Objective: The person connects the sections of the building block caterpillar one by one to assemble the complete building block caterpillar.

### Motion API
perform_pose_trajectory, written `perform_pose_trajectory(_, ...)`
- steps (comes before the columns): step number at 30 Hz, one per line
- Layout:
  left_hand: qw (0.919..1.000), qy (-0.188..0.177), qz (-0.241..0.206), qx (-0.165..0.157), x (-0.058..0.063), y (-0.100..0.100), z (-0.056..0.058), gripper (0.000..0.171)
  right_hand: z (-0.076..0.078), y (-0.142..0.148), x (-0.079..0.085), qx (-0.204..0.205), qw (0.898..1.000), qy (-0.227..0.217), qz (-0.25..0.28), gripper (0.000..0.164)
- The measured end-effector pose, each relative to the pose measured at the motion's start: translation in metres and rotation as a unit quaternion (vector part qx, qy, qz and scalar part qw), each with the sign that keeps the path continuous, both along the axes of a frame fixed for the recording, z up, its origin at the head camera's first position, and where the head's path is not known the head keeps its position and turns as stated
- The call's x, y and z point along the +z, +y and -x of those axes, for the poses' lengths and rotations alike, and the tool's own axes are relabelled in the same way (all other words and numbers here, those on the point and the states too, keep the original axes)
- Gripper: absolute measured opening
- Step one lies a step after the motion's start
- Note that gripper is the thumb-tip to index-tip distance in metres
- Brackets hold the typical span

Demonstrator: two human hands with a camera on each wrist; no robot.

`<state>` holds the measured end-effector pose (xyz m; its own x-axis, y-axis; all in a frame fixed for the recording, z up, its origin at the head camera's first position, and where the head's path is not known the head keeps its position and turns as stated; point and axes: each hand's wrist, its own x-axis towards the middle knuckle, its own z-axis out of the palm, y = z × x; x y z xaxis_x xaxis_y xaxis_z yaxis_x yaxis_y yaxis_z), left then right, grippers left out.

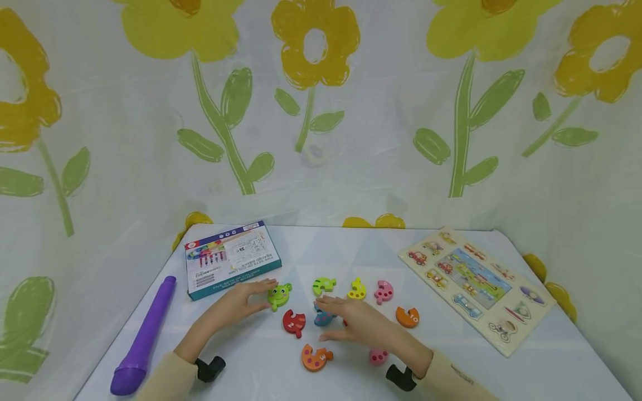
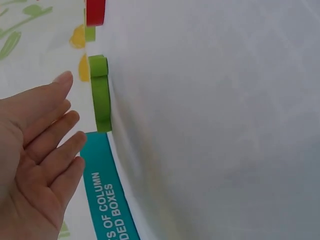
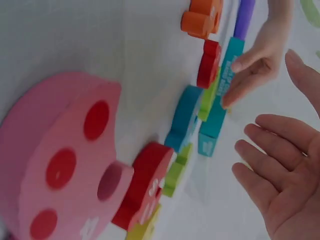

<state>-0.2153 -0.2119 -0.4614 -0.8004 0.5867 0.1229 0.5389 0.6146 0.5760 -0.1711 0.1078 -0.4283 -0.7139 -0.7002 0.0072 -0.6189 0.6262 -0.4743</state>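
Observation:
My left hand (image 1: 234, 306) hovers beside a green frog-faced wooden piece (image 1: 278, 296), fingers relaxed and holding nothing. From the left wrist, a gap shows between the fingertips and a green piece (image 2: 101, 100). My right hand (image 1: 361, 320), palm facing inward and grasping nothing, is over the middle of the scattered pieces. It partly covers a blue piece (image 1: 323, 319) and almost entirely hides a red one, which the right wrist view shows as a red piece (image 3: 149, 182). Another red piece (image 1: 293, 323) and an orange spotted piece (image 1: 315, 358) lie between the hands.
A blue-edged box (image 1: 233, 259) lies behind my left hand, with a purple microphone-shaped stick (image 1: 145, 340) at left. Green striped (image 1: 323, 285), yellow (image 1: 357, 289), pink (image 1: 383, 292) and orange (image 1: 407, 317) pieces sit beyond my right hand. A vehicle puzzle board (image 1: 476, 289) lies at right.

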Motion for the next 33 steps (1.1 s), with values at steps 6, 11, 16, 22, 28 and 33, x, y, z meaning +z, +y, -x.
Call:
perform_pose_trajectory(6, 1.0000, -0.006, 0.005, -0.002, -0.003, -0.003, 0.008, 0.048, 0.014, -0.015, -0.006, 0.056, 0.998, -0.020, 0.023, 0.054)
perform_pose_trajectory(11, 0.9996, -0.006, 0.022, -0.017, -0.003, -0.002, 0.013, 0.047, 0.022, -0.026, -0.011, 0.076, 0.996, -0.043, 0.006, 0.046)
perform_pose_trajectory(16, 0.9989, -0.009, 0.036, -0.028, -0.003, 0.000, 0.015, 0.049, 0.023, -0.032, -0.012, 0.081, 0.995, -0.050, -0.024, 0.045)
perform_pose_trajectory(22, 0.9988, -0.005, 0.036, -0.031, -0.003, -0.001, 0.015, 0.048, 0.023, -0.037, -0.011, 0.071, 0.996, -0.041, -0.043, 0.043)
perform_pose_trajectory(28, 0.9988, -0.003, 0.040, -0.027, -0.004, -0.004, 0.014, 0.045, 0.024, -0.043, -0.013, 0.069, 0.996, -0.024, -0.052, 0.042)
perform_pose_trajectory(33, 0.9986, 0.001, 0.050, -0.017, -0.003, -0.006, 0.012, 0.041, 0.026, -0.049, -0.014, 0.074, 0.995, 0.015, -0.065, 0.043)
